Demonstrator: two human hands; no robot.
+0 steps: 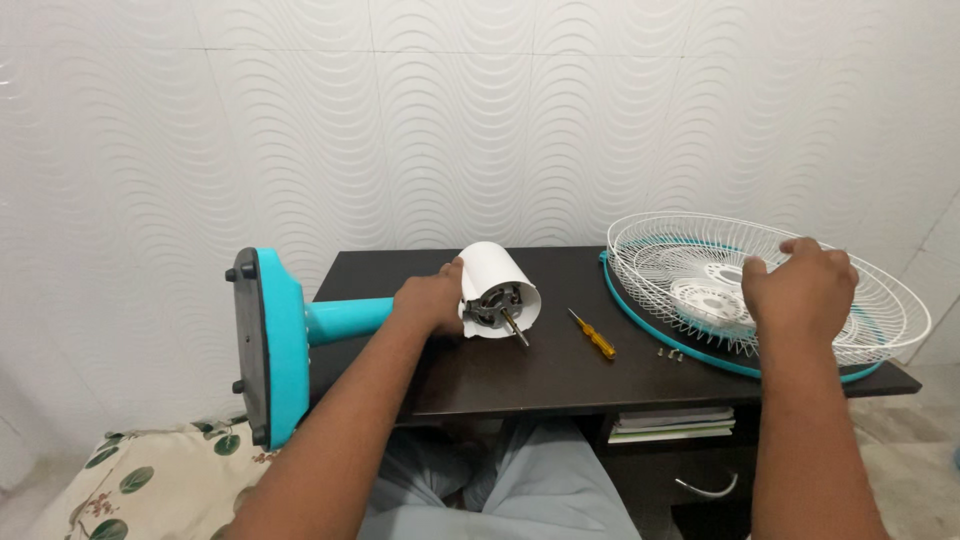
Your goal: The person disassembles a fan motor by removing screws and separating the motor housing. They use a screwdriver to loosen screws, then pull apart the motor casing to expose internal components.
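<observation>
A fan lies on its side across a dark table (560,375). Its turquoise base (270,340) hangs past the table's left edge. The white motor housing (497,285) faces me with its bare shaft showing. My left hand (430,300) grips the fan where the turquoise neck meets the housing. My right hand (800,290) rests on the rim of a white wire fan guard (880,310) lying flat on the right of the table, with a turquoise ring under it.
A yellow-handled screwdriver (593,335) lies between the motor and the guard. Small screws (668,352) sit by the guard's near edge. Papers (670,423) lie on a shelf under the table. A leaf-patterned cushion (130,490) is at lower left. A white wall stands behind.
</observation>
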